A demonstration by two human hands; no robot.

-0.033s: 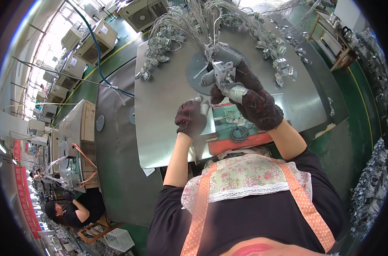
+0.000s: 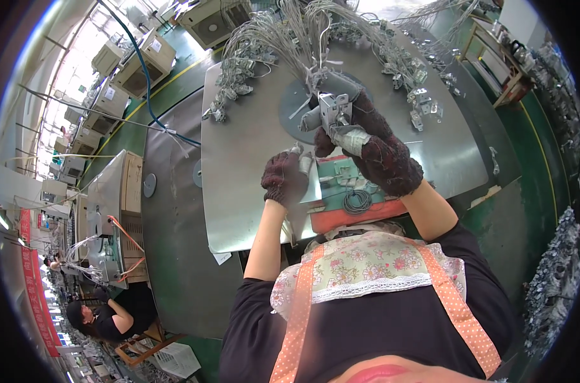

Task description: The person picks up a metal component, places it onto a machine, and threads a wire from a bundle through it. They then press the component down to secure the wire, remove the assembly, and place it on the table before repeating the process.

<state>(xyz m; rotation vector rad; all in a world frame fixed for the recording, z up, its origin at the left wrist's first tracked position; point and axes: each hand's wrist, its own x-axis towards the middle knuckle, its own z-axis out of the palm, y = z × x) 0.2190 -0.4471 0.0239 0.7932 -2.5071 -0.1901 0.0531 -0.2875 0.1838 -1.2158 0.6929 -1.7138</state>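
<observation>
My right hand [image 2: 387, 150], in a dark knitted glove with grey tape round the fingers, grips a small silver metal bracket [image 2: 335, 112] with a round shaft-like part on it. The bracket is held over the grey round disc [image 2: 291, 108] on the metal tabletop [image 2: 239, 153]. My left hand [image 2: 286, 175], gloved and taped likewise, is closed above the tabletop to the left; whatever its fingers hold, if anything, is hidden. Beside it, toward my body, lies a green board [image 2: 331, 182] with metal fittings and a coil of dark cable [image 2: 357, 201].
Bundles of grey wires [image 2: 274, 41] with metal brackets on their ends spread across the far tabletop. A blue hose [image 2: 148, 96] hangs at the left. A co-worker [image 2: 114, 316] sits at the lower left. A wooden rack [image 2: 494, 60] stands at the far right, near heaped metal parts [image 2: 555, 281].
</observation>
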